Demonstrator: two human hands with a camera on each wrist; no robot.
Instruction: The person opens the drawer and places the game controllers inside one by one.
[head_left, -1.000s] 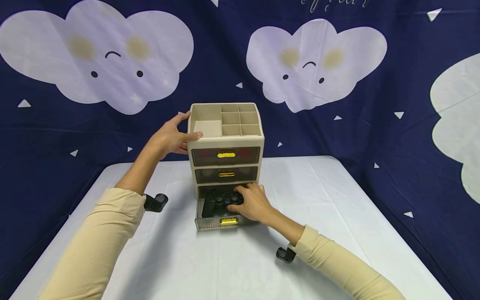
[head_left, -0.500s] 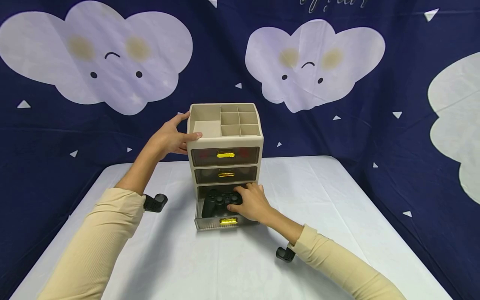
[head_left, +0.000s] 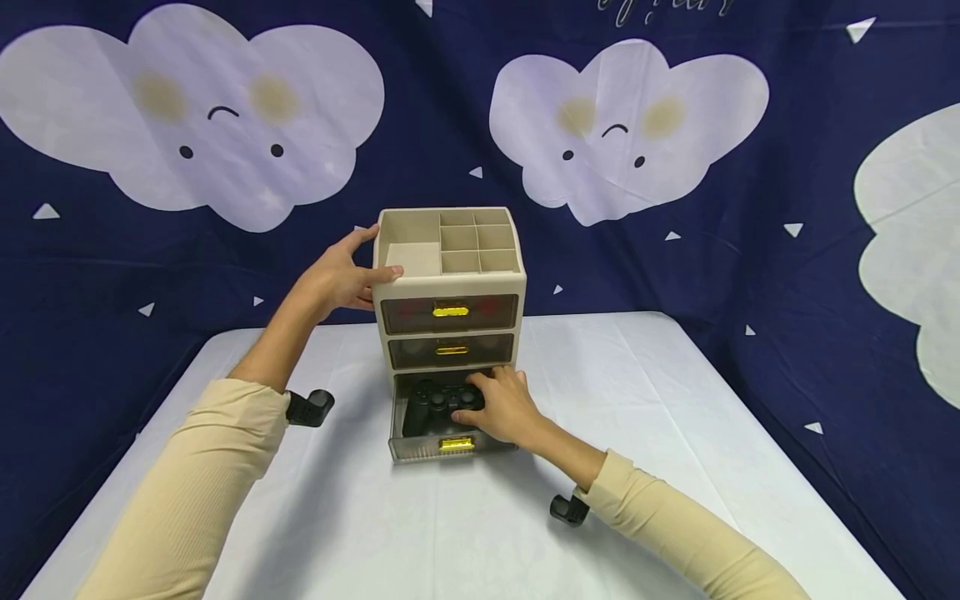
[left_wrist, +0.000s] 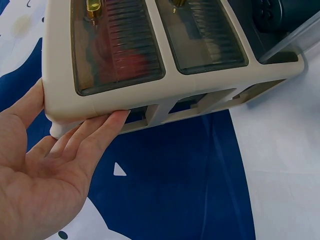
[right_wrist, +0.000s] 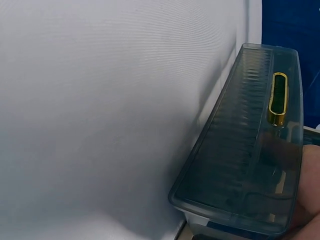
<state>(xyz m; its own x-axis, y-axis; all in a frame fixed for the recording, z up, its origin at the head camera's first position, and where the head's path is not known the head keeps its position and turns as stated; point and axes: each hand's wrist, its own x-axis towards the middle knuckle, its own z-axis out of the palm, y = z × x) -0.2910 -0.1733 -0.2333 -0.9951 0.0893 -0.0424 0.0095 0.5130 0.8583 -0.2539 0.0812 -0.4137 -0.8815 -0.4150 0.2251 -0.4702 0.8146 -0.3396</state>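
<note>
A cream desktop drawer organizer (head_left: 450, 286) with smoky see-through drawers stands upright on the table. My left hand (head_left: 337, 275) holds its upper left corner, thumb over the top rim and the other fingers along the side wall, as the left wrist view also shows. The bottom drawer (head_left: 420, 451) is pulled out, and a black game controller (head_left: 422, 408) lies in it. My right hand (head_left: 506, 408) grips the controller's right side, thumb in front and fingers behind. In the right wrist view the drawer's front, with its gold handle (right_wrist: 278, 95), hides most of that hand.
Both upper drawers are closed, and something red shows through the top drawer (left_wrist: 120, 55). The organizer's top has a divided tray (head_left: 480, 239). A white cloth covers the table (head_left: 622, 400). Behind it hangs a dark blue curtain (head_left: 442, 100) with clouds.
</note>
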